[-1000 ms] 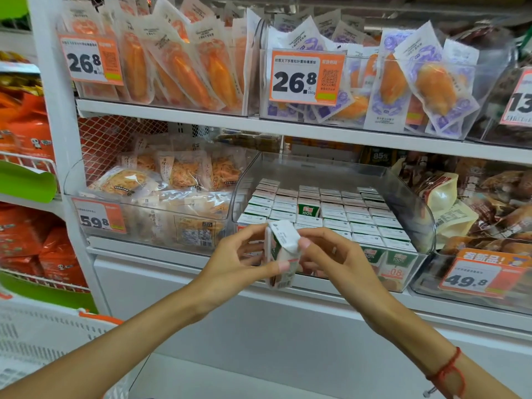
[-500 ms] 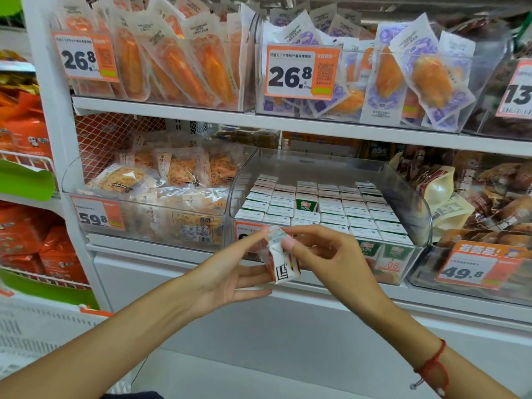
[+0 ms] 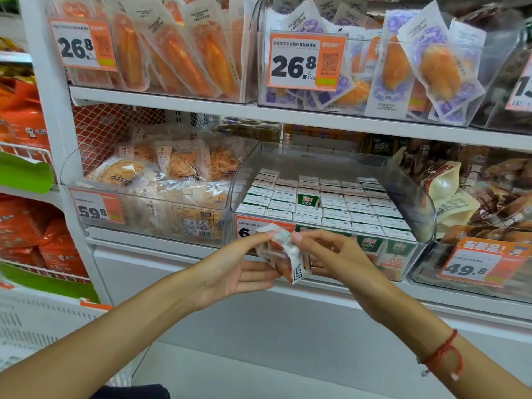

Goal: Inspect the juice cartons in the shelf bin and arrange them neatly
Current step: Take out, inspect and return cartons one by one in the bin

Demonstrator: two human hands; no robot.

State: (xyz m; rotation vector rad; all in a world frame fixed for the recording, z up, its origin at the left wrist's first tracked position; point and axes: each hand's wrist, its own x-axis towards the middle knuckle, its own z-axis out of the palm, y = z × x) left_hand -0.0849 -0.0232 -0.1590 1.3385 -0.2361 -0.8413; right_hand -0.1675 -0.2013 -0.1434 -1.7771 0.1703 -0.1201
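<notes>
White and orange, the juice carton [image 3: 283,254] was pinched between both hands, tilted with its long axis slanting down to the right; the left hand [image 3: 230,272] gripped its near side with thumb and forefinger, the right hand [image 3: 325,259] pinched its top corner. Just beyond the fingers stood the clear bin [image 3: 426,214], its cartons [image 3: 331,207] packed upright in rows, one green top [image 3: 308,197] raised mid-row. The return path looked short.

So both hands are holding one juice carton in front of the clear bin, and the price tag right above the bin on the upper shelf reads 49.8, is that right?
Not quite. The left hand and right hand do hold one juice carton in front of the clear bin, but the price tag above it reads 26.8, as the head view shows. The 49.8 tag is on the bin to the right.
</notes>
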